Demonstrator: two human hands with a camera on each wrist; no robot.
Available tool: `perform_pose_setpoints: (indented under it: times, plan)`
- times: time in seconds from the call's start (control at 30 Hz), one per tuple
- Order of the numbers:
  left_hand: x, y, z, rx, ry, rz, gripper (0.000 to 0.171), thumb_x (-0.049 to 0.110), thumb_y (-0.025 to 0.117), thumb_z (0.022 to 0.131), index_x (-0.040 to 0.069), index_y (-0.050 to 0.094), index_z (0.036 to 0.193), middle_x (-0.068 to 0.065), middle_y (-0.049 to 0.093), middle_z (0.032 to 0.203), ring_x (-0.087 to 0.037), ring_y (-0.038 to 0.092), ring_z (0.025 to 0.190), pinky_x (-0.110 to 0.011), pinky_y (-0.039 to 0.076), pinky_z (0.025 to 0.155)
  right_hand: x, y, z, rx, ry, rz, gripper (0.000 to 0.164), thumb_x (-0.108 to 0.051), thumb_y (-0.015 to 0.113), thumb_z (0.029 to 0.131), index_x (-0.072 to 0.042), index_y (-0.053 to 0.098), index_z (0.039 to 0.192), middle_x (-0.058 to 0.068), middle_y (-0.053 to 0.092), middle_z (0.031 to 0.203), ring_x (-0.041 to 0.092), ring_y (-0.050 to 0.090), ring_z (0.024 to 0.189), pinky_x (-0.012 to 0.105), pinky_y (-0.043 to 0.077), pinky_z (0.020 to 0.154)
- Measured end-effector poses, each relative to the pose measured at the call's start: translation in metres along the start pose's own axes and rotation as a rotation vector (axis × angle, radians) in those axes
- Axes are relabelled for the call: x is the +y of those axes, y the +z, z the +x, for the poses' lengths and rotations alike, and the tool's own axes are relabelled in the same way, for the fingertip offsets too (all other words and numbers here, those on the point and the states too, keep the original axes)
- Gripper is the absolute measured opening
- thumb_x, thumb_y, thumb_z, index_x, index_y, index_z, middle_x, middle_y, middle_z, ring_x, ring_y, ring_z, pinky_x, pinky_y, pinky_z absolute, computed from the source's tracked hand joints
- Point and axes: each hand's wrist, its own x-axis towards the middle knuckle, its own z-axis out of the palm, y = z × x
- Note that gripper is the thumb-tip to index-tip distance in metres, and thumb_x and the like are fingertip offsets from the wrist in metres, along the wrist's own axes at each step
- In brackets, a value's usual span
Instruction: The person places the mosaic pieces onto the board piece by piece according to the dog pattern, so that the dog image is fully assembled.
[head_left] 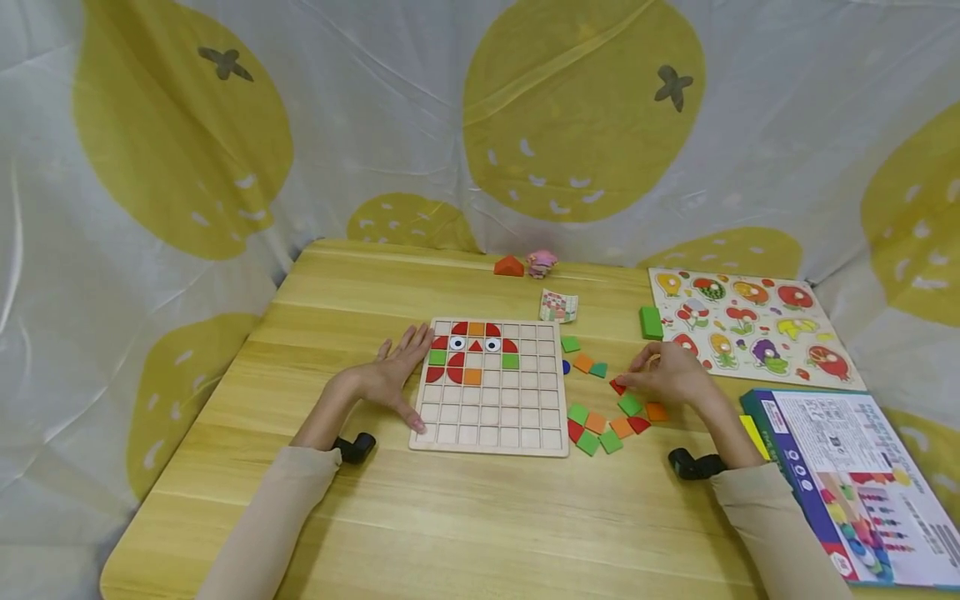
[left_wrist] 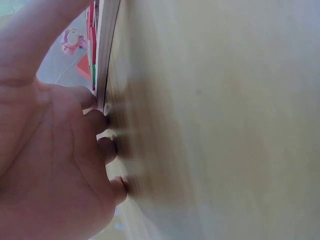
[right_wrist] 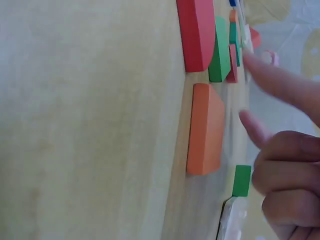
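Note:
A square wooden grid board [head_left: 498, 412] lies on the table, with red, orange, green and eye-printed tiles in its upper left part. My left hand [head_left: 392, 379] is spread at the board's left side, thumb on the lower left corner and fingertips along the edge. My right hand [head_left: 667, 373] reaches down to a red tile [head_left: 617, 387] among the loose ones, thumb tip right at it. In the right wrist view the thumb and index finger stand apart, and the other fingers are curled. A green tile [head_left: 630, 405] and an orange tile [right_wrist: 205, 130] lie close by.
Several loose tiles [head_left: 596, 422] lie right of the board. A small pattern card [head_left: 558, 306], a red block [head_left: 509, 266] and a pink figurine [head_left: 542, 263] are behind it. Farther right are a green block [head_left: 651, 322], a fruit puzzle board [head_left: 757, 321] and a printed box [head_left: 855, 467].

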Motion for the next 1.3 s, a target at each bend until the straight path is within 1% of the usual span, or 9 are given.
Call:
perform_pose_setpoints:
  times: [0.13,0.23,0.37,0.53,0.63,0.73,0.97,1.07,1.3]
  plan:
    - [-0.001,0.001,0.000,0.003,0.001,-0.004,0.148,0.054,0.088,0.056,0.006,-0.013,0.154,-0.016,-0.022,0.160,-0.039,-0.019,0.148,-0.067,-0.009,0.115,0.001,0.001,0.000,-0.034,-0.057,0.105,0.038,-0.027,0.082,0.076,-0.010,0.068,0.106,-0.004,0.037,0.054,0.012,0.034,0.047,0.025,0.029,0.045]
    - [-0.001,0.001,0.000,0.003,0.004,-0.002,0.148,0.054,0.088,0.056,0.006,-0.013,0.154,-0.015,-0.022,0.160,-0.039,-0.019,0.148,-0.067,-0.009,0.115,0.002,0.003,0.001,-0.061,-0.088,0.144,0.032,-0.026,0.082,0.075,-0.011,0.072,0.102,-0.004,0.036,0.055,0.011,0.034,0.048,0.024,0.028,0.045]
    - [-0.001,0.001,0.000,-0.002,0.001,-0.006,0.147,0.053,0.088,0.056,0.007,-0.013,0.154,-0.015,-0.023,0.160,-0.038,-0.020,0.148,-0.067,-0.010,0.115,0.002,0.006,0.002,-0.055,-0.123,0.135,0.027,-0.025,0.082,0.076,-0.011,0.074,0.097,-0.003,0.040,0.057,0.011,0.037,0.052,0.024,0.030,0.047]
    - [-0.002,0.002,0.000,-0.001,0.001,-0.001,0.148,0.054,0.087,0.056,0.007,-0.013,0.154,-0.015,-0.023,0.160,-0.038,-0.020,0.148,-0.067,-0.009,0.115,-0.003,0.010,0.000,-0.027,-0.062,0.130,0.034,-0.030,0.085,0.072,-0.010,0.071,0.096,-0.004,0.046,0.057,0.012,0.041,0.054,0.023,0.035,0.049]
    - [-0.002,0.002,0.000,0.002,0.004,0.001,0.148,0.054,0.087,0.056,0.007,-0.013,0.154,-0.015,-0.023,0.160,-0.038,-0.019,0.148,-0.067,-0.009,0.115,-0.006,0.012,-0.002,-0.011,-0.033,0.133,0.036,-0.029,0.085,0.071,-0.007,0.071,0.096,-0.004,0.042,0.056,0.013,0.039,0.053,0.024,0.033,0.048]
    - [-0.002,0.002,0.000,0.003,0.002,-0.003,0.148,0.054,0.088,0.055,0.007,-0.013,0.154,-0.015,-0.023,0.160,-0.038,-0.019,0.148,-0.067,-0.009,0.115,-0.010,0.013,-0.004,-0.006,-0.014,0.147,0.031,-0.025,0.084,0.073,-0.008,0.074,0.097,-0.004,0.038,0.055,0.013,0.035,0.052,0.025,0.029,0.048]
    - [-0.002,0.002,-0.001,-0.003,-0.002,-0.004,0.149,0.054,0.087,0.056,0.007,-0.014,0.153,-0.015,-0.023,0.160,-0.038,-0.020,0.148,-0.066,-0.009,0.115,-0.011,0.017,-0.004,-0.036,0.048,0.267,0.034,-0.020,0.083,0.075,-0.007,0.072,0.104,-0.004,0.039,0.058,0.013,0.036,0.053,0.025,0.030,0.048]
    - [-0.002,0.002,-0.001,-0.009,-0.004,-0.003,0.149,0.055,0.087,0.056,0.007,-0.015,0.153,-0.015,-0.024,0.160,-0.039,-0.020,0.148,-0.067,-0.010,0.115,-0.010,0.020,-0.003,-0.036,0.056,0.292,0.035,-0.022,0.084,0.074,-0.007,0.071,0.103,-0.005,0.039,0.058,0.012,0.035,0.053,0.024,0.030,0.048]
    - [-0.001,0.001,-0.001,0.003,0.002,-0.002,0.149,0.054,0.087,0.055,0.006,-0.014,0.153,-0.016,-0.023,0.160,-0.039,-0.019,0.148,-0.067,-0.009,0.115,-0.015,0.024,0.000,-0.018,0.032,0.271,0.036,-0.024,0.086,0.071,-0.005,0.072,0.098,-0.005,0.036,0.055,0.012,0.032,0.051,0.024,0.027,0.047]
